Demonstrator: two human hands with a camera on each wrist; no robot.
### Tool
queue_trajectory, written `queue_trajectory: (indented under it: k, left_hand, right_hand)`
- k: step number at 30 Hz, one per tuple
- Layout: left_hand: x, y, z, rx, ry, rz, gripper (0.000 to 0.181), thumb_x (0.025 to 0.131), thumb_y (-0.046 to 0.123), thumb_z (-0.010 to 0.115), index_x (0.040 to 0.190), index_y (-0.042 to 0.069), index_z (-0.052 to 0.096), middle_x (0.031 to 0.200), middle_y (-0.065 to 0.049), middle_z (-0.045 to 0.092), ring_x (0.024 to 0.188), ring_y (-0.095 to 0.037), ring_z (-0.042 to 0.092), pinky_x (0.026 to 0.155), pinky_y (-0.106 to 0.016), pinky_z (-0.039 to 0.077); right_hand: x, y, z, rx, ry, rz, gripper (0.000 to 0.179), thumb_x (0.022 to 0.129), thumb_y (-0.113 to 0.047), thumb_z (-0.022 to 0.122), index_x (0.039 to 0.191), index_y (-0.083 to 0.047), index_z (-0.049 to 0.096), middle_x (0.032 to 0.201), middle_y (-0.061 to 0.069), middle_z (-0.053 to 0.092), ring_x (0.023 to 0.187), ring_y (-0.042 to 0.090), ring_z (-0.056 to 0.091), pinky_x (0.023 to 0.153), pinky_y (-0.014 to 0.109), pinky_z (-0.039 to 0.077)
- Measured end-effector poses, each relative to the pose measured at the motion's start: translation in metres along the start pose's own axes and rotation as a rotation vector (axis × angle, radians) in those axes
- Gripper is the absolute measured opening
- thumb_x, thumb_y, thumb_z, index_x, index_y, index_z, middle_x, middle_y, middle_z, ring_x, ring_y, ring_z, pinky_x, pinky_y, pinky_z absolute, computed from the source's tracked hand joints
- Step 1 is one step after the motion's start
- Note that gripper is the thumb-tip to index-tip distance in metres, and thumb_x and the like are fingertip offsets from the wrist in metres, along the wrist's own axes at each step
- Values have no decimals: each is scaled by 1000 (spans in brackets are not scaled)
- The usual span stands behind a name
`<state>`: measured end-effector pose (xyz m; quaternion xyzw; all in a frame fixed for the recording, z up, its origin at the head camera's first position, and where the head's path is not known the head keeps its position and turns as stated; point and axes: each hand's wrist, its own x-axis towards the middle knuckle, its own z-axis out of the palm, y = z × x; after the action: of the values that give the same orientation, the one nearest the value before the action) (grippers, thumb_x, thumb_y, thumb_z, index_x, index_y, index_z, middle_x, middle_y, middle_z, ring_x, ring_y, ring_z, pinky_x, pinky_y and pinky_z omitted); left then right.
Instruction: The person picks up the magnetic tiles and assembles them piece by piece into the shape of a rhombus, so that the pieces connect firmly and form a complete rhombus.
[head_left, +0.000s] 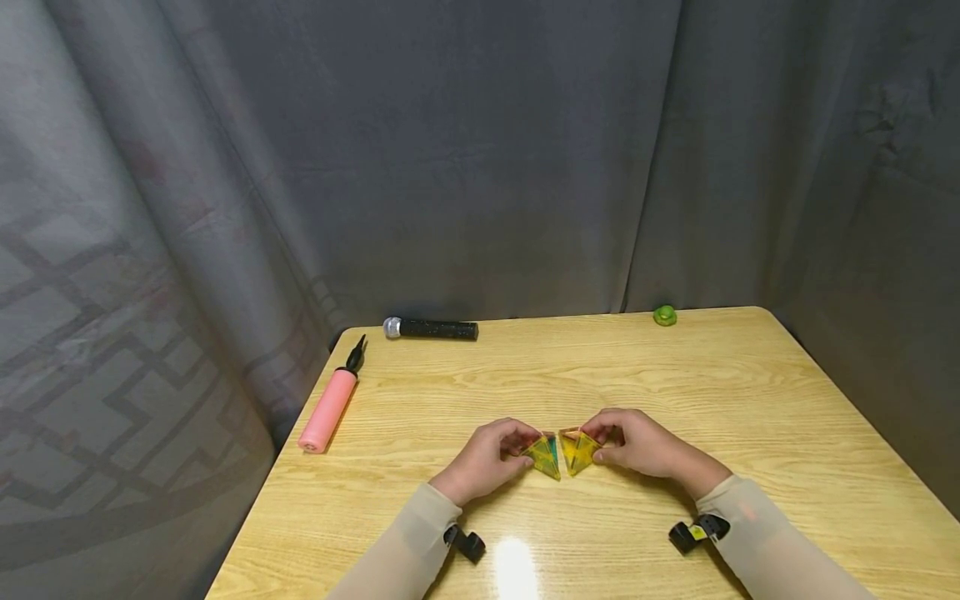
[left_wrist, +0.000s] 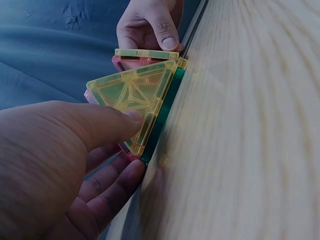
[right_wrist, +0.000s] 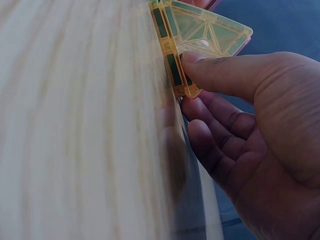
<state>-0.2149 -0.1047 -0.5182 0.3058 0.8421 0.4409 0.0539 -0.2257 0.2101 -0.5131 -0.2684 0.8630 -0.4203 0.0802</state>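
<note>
My left hand (head_left: 487, 458) pinches a set of translucent triangular magnetic tiles (head_left: 543, 458) between thumb and fingers. In the left wrist view, a yellow triangle (left_wrist: 131, 95) faces the thumb, with a green tile (left_wrist: 167, 107) along the table side and pink edges behind it. Opposite, my right hand (head_left: 641, 444) pinches a second set of magnetic tiles (head_left: 578, 454). It shows a yellow triangle (right_wrist: 212, 37), an orange-yellow tile (right_wrist: 167, 45) at the table side and pink behind. The two sets stand close together low over the table, a narrow gap between them in the head view.
Along the back edge of the wooden table (head_left: 570, 367) lie a black microphone (head_left: 437, 330) and a small green object (head_left: 664, 315). A pink hand pump (head_left: 330, 410) with a black nozzle lies at the left edge. Grey curtains (head_left: 480, 167) hang behind.
</note>
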Motion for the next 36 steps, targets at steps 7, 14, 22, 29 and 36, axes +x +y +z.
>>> queue_trajectory:
  k: [7,14,22,29,36]
  left_hand:
    - [0,1,1,-17,-2,2,40,93,4,79,130,15,68,122,5,68,101,-4,66,89,-22,57]
    - [0,2,4,-27,-5,0,39,93,5,79,129,14,68,121,5,68,102,-5,66,90,-22,57]
    - [2,3,5,-33,3,13,38,93,2,79,128,13,68,120,3,68,99,-5,66,87,-22,58]
    - [1,3,6,-39,7,13,37,94,0,77,127,12,68,119,2,68,97,-7,67,86,-21,58]
    - [2,2,6,-41,5,2,37,94,0,77,127,13,69,119,3,68,97,-4,66,86,-21,58]
  right_hand:
    - [0,0,0,11,7,9,33,89,-8,84,119,-16,74,101,-5,68,92,16,63,73,27,54]
    - [0,0,1,31,17,6,33,87,-7,86,118,-14,75,97,-3,68,89,17,63,73,26,54]
    - [0,1,1,59,11,9,32,86,-5,86,115,-13,75,95,-1,67,87,16,62,74,26,54]
    - [0,1,0,83,30,8,31,85,-8,88,111,-16,75,95,-1,68,85,16,65,72,28,56]
    - [0,-2,-1,142,30,33,30,86,-7,87,112,-12,74,98,3,70,85,19,68,68,28,58]
